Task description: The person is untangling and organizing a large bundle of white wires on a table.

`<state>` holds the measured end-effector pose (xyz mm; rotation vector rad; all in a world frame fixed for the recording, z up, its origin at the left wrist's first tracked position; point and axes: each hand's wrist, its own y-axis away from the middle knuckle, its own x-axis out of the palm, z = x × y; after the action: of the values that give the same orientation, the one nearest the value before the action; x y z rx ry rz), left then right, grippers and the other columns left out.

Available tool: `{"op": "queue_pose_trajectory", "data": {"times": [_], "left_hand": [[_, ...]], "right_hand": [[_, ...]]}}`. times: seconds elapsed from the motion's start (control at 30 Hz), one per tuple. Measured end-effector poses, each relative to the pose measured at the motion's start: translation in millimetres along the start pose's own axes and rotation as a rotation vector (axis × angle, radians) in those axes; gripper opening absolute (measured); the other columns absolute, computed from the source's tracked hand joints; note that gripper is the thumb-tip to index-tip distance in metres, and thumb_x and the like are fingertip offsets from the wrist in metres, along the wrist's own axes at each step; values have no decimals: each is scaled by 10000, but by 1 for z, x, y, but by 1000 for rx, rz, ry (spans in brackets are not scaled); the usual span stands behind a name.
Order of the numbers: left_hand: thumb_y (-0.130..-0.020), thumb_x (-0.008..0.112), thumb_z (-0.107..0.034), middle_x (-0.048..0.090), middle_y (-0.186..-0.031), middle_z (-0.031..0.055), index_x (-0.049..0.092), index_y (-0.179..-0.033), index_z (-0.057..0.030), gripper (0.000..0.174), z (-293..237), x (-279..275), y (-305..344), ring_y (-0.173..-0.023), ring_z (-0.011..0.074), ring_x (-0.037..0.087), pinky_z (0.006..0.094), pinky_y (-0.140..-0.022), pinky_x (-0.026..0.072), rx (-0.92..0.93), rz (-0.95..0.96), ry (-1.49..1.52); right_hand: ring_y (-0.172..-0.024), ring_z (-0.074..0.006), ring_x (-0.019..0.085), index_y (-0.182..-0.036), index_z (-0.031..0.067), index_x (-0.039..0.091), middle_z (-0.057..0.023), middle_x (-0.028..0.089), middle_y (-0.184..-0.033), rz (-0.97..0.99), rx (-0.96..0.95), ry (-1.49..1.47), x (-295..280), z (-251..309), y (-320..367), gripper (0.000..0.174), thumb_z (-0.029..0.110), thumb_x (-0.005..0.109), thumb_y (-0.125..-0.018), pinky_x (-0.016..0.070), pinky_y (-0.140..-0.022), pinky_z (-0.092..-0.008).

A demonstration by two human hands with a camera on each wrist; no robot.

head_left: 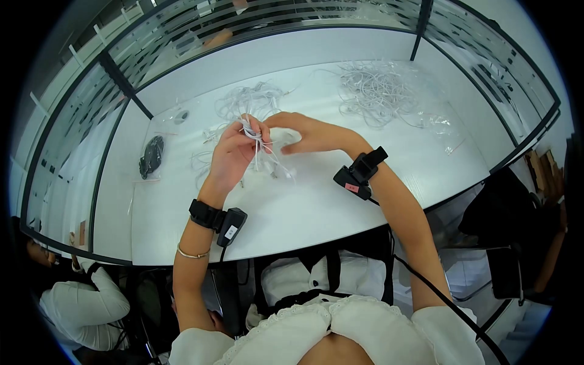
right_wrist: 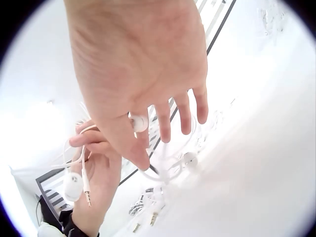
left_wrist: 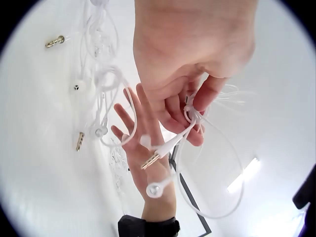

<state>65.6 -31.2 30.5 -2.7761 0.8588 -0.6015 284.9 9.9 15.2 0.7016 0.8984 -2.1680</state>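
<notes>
My left hand pinches a gathered bundle of white earphones between thumb and fingers above the table. In the left wrist view a gold-tipped plug, an earbud and a loop of cable hang from that grip. My right hand is beside it on the right, fingers straight and spread. Seen from the right wrist, an earbud shows between its thumb and forefinger; I cannot tell whether they touch it. Other white earphones lie on the table below the hands.
A tangled heap of white cables lies at the back right, and another pile sits behind my hands. At the left is a black bundle in clear plastic. Clear bags lie at right. Low partition walls enclose the table.
</notes>
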Motion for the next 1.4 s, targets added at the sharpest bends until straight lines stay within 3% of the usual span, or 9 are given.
{"op": "queue_pose_trajectory", "data": {"times": [0.13, 0.27, 0.3, 0.43, 0.53, 0.73, 0.87, 1.1, 1.4], "left_hand": [[-827, 479, -90, 515, -860, 87, 476, -934, -57, 111, 0, 1, 1, -804, 200, 518, 316, -772, 434, -19, 68, 52], [-840, 477, -97, 504, -842, 75, 483, -958, -50, 126, -1, -7, 1, -774, 172, 488, 292, -758, 416, 44, -67, 109], [-874, 470, -115, 496, -806, 54, 507, -1009, -39, 159, -3, -5, 2, -731, 144, 457, 270, -722, 398, 50, -116, 71], [-933, 474, -160, 520, -755, 21, 540, -1100, -8, 235, -3, -18, 1, -637, 97, 428, 239, -622, 369, 88, -226, 9], [-918, 527, -162, 600, -772, 46, 551, -1098, -7, 238, -3, -10, -1, -679, 83, 496, 224, -624, 374, 73, -354, -310], [-910, 617, -64, 670, -812, 87, 493, -966, -28, 141, 1, 8, -1, -651, 74, 570, 219, -593, 444, 191, -303, -575], [-896, 643, -51, 680, -822, 85, 516, -978, -10, 156, 5, 16, 1, -709, 91, 629, 218, -601, 469, 184, -358, -771], [-866, 691, -56, 686, -761, 72, 559, -1003, 6, 200, 4, 21, 2, -651, 94, 636, 211, -566, 464, 166, -438, -926], [-863, 677, -22, 688, -763, 78, 616, -995, 3, 148, 16, 15, 2, -690, 130, 682, 231, -625, 501, 355, -392, -1152]], "right_hand": [[-1111, -248, 558, -1213, 69, 625, -111, 624, -1205, 199, 260, -183, -5, 27, 3, 463, 259, 656, -791, 420, -966, -373], [-945, -177, 643, -1115, 44, 658, -114, 688, -1063, 370, 308, -123, -10, 16, 6, 368, 277, 666, -831, 452, -918, -351], [-790, -141, 656, -1057, 51, 669, -96, 709, -918, 355, 259, -162, -14, 13, 6, 310, 290, 648, -860, 473, -834, -315], [-621, -115, 628, -1014, 66, 670, -62, 666, -725, 140, 491, -126, -43, 13, 21, 270, 303, 624, -893, 478, -659, -268], [-657, -145, 636, -1051, 92, 659, -63, 660, -837, -170, 547, 9, -51, -1, 27, 236, 263, 618, -894, 489, -660, -287], [-811, -168, 643, -1007, 90, 636, -52, 656, -972, -615, 450, 513, -40, -5, 22, 175, 205, 631, -875, 493, -704, -322], [-641, -207, 590, -892, 104, 602, -40, 605, -788, -868, 276, 374, -33, 42, 2, 108, 199, 640, -860, 471, -593, -318], [-627, -152, 580, -888, 101, 646, -5, 625, -726, -453, 132, 429, -2, 50, -5, 185, 280, 684, -858, 458, -568, -274], [-627, -166, 612, -846, 86, 679, -29, 655, -711, -444, 267, 358, 17, 33, -11, 159, 240, 687, -806, 461, -560, -286]]}}
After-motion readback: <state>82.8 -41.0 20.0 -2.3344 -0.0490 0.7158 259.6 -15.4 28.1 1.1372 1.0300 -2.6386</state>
